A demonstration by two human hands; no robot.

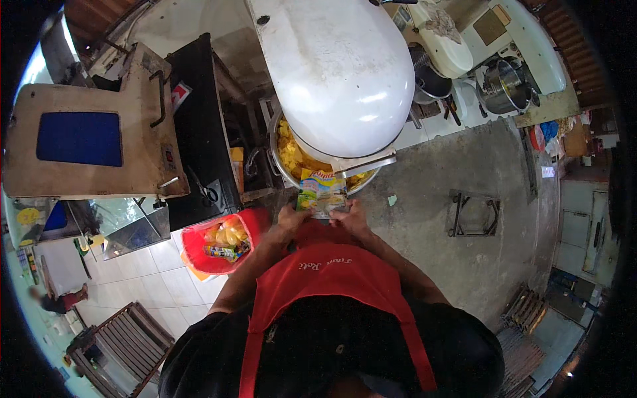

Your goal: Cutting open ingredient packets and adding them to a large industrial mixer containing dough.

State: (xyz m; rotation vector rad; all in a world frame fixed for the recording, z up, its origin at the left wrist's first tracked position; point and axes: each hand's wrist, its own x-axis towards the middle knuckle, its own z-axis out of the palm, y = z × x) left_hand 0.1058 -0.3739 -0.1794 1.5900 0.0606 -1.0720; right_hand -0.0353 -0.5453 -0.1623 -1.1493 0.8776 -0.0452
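My left hand point(292, 219) is closed on the lower left side of a yellow and blue printed food packet point(322, 189). At its lower right side, my right hand point(352, 217) grips the same packet. The packet is held over the near rim of a large metal mixing bowl point(274, 149). Yellow lumps of margarine or a similar soft food point(290, 142) fill the part of the bowl that shows. Above the bowl stands the white rounded head of a big mixer point(338, 73), which hides most of the inside.
A red bin point(192, 245) with yellow bags and wrappers stands to my left. Scissors point(211, 193) lie on a black table point(199, 126) beside a beige machine point(133, 132). Metal pots point(502, 83) are at the far right. A metal frame point(475, 214) rests on the concrete floor.
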